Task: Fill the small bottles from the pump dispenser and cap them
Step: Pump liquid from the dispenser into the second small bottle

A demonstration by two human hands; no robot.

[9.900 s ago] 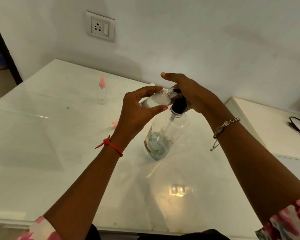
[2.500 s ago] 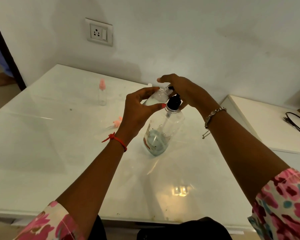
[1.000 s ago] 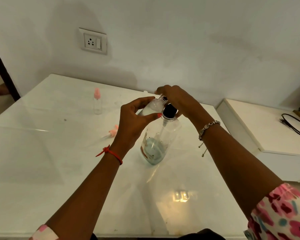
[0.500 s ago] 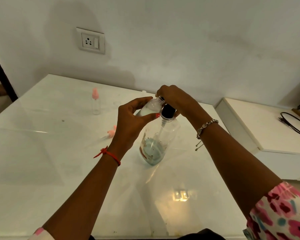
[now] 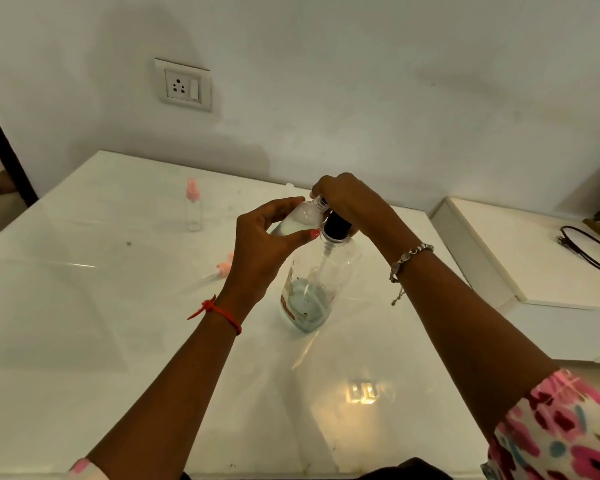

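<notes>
- Left hand (image 5: 267,244): grasps the small bottle (image 5: 300,220), with the thumb along the near side and the fingers curled over the far side. It is raised above the table, just left of the pump dispenser's neck.
- Right hand (image 5: 350,202): fingers curled down over the head of the pump dispenser (image 5: 321,285), clasping it from above. The nozzle is hidden beneath the hand.
- Small bottle: clear plastic, uncapped and tilted. Its threaded neck points up and right, meeting the right hand's fingertips (image 5: 317,194). Pale liquid shows inside.
- Pump dispenser: clear bottle with a black collar (image 5: 336,225), standing on the table between the two forearms. A dip tube runs down inside, and a shallow pool of bluish liquid lies at the bottom.
- Second small bottle (image 5: 193,211): clear with a pink cap, upright, well apart to the left near the back of the table.
- Pink cap piece (image 5: 224,266): lies on its side on the table, left of the left wrist.
- Table (image 5: 84,341): white, glossy, set against the wall.
- Red thread (image 5: 219,311): tied round the left wrist.
- Bracelet (image 5: 409,254): silver-coloured links on the right wrist, with a short chain hanging down.
- Floral sleeve (image 5: 568,427): pink and white, on the right arm.
- Wall socket (image 5: 184,84): white plate with a switch, above the table.
- Side ledge (image 5: 534,258): white, to the right, with a black cable (image 5: 589,247) lying on it.
</notes>
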